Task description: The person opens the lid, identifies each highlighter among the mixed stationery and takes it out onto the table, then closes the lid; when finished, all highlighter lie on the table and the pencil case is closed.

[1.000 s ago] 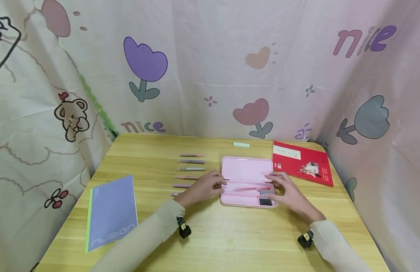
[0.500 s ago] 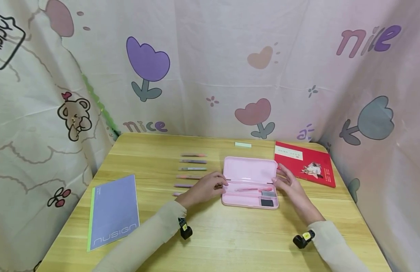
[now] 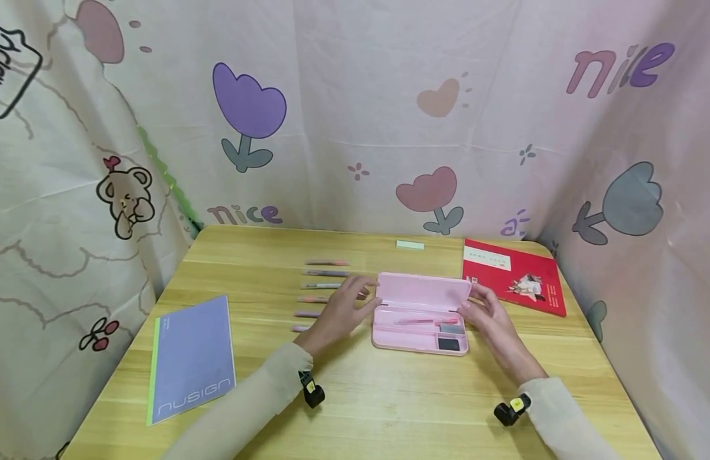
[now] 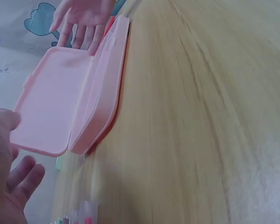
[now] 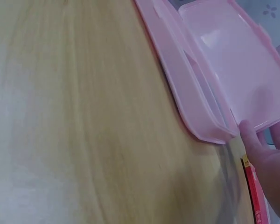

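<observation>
A pink pencil case [image 3: 409,342] lies unfolded on the wooden table, its lid [image 3: 424,292] tilted upward at the back. Inside are a pinkish-red pen [image 3: 426,321], a grey block [image 3: 451,329] and a black block [image 3: 448,344]. My left hand [image 3: 340,313] holds the lid's left edge, thumb in front and fingers partly behind. At the opposite edge my right hand [image 3: 495,322] grips the lid near the hinge corner. In the right wrist view, the right thumb [image 5: 251,140] meets the lid's corner, while the other fingers are partly hidden.
Several pens [image 3: 326,262] lie in a column left of the case, some partly covered by my left hand. A blue-purple notebook [image 3: 192,358] rests at left, a red booklet [image 3: 516,281] at back right. One pale green strip [image 3: 409,245] sits near the rear edge.
My right hand shifted from over the case to the lid's right edge. My left hand moved up and back onto its left edge. The lid has tipped up from lying further back.
</observation>
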{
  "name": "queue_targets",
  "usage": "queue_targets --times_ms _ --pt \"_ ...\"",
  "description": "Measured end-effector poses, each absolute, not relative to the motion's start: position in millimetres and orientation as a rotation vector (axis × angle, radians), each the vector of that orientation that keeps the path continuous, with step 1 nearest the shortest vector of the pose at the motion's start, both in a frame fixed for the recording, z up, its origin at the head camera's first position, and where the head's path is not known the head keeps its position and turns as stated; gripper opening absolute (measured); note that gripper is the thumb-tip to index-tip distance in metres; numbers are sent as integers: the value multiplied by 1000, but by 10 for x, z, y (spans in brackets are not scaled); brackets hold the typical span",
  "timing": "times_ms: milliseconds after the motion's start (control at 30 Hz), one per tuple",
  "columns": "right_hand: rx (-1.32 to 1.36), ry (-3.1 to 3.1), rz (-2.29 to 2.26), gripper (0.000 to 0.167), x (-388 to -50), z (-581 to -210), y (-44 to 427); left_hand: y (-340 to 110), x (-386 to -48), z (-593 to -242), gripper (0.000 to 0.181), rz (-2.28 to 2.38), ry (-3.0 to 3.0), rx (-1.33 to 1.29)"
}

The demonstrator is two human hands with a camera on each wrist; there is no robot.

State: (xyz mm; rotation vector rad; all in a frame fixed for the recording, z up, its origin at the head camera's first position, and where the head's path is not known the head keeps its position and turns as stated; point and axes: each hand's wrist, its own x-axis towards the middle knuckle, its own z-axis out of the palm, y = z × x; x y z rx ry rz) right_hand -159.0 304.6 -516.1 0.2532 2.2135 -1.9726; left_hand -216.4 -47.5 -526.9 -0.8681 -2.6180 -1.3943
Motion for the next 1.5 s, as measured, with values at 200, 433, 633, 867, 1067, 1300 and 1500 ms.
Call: queue_targets --times_ms 200,433,633,867,1067,1300,1500 --pt "178 2191 -2082 41 -1544 -5200 3073 -416 -2135 -5260 42 -1483 -2587 -923" --pt "139 2276 -1967 54 -1501 -5192 3155 -364 -2047 -5247 35 -1573 -2611 -907" --pt "49 2438 -1666 45 -1430 -5224 3232 -333 -1960 -5275 23 -1585 -2737 -866" --pt "-281 2577 -1389 45 -1380 -5343 3307 -359 -1863 -5375 26 -1503 -2806 -949" --pt "-306 2580 -1370 48 -1400 -5412 3303 -359 -1819 -5420 26 -1473 -2817 -950" --pt "-320 2590 -1359 48 -1406 -5437 3293 -362 -1807 -5438 25 -1398 -2827 -939" --pt "-305 2609 -1325 49 -1411 -5413 3267 -361 -1795 -5430 25 -1352 -2806 -975"
